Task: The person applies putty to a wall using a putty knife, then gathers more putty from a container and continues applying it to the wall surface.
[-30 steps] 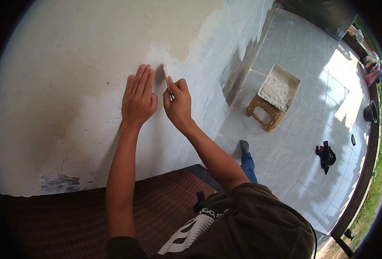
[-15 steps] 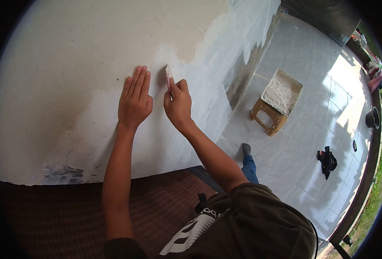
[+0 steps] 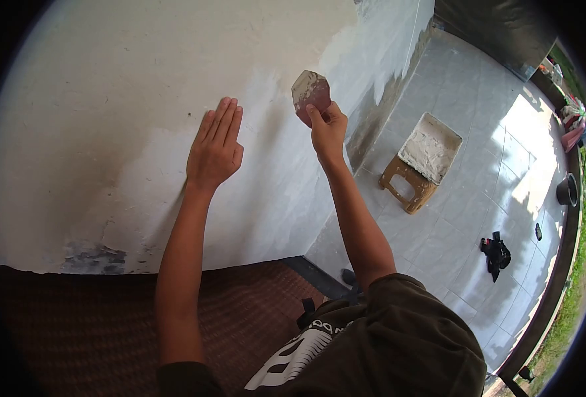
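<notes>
My left hand (image 3: 214, 145) lies flat against the wall (image 3: 88, 119), fingers stretched upward. My right hand (image 3: 328, 131) grips a reddish putty scraper (image 3: 311, 96), thumb pressed on its face. Whitish putty coats the scraper's upper part. The blade is turned broad side toward me and looks held off the wall. Fresh white patches cover part of the beige wall between and around my hands. To the right, a shallow tray (image 3: 406, 153) of white putty (image 3: 432, 147) rests on a brown plastic stool (image 3: 409, 192).
Grey tiles (image 3: 439, 228) make up the floor on the right. A black bundle (image 3: 495, 255) lies on it, and a dark bucket (image 3: 567, 190) stands by the edge. Below the wall is a brown woven surface (image 3: 74, 317). Peeling paint (image 3: 97, 258) shows low on the wall.
My right hand has moved right and up with the scraper, turning it from edge-on at the wall to face me. My left hand stays flat on the wall.
</notes>
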Motion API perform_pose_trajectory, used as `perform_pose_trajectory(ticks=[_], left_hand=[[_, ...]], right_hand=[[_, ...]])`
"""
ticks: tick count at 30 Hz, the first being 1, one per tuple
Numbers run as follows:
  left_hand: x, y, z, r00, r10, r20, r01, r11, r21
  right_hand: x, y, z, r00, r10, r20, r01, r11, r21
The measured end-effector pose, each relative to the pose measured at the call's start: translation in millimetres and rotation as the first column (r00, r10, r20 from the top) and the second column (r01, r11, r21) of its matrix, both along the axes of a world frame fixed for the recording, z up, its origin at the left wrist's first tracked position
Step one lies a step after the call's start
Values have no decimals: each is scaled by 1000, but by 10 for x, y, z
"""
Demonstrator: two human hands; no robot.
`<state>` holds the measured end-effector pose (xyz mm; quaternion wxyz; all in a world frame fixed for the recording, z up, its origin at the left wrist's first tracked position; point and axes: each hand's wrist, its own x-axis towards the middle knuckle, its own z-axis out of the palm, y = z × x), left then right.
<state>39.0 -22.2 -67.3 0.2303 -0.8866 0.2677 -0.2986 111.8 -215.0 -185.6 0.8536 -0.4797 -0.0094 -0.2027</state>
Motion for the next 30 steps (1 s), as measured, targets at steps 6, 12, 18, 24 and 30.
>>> perform_pose_trajectory(ticks=[6, 12, 18, 24, 30], left_hand=[[-1, -5, -6, 1000, -4, -6, 4, 1000, -13], [7, 14, -14, 1000, 16, 15, -17, 1000, 27], [13, 21, -6, 1000, 8, 27, -9, 999, 32], [-4, 3, 0, 999, -32, 5, 32, 998, -49], [-5, 11, 2, 999, -45, 8, 46, 997, -68]], right_hand=[[-40, 118, 8, 991, -124, 47, 131, 971, -198], [-45, 346, 169, 943, -315, 105, 327, 827, -457], [56, 779, 288, 916, -373, 145, 373, 663, -649], [-95, 1046, 290, 926, -356, 124, 329, 607, -724], [-450, 719, 413, 996, -78, 52, 92, 711, -697]])
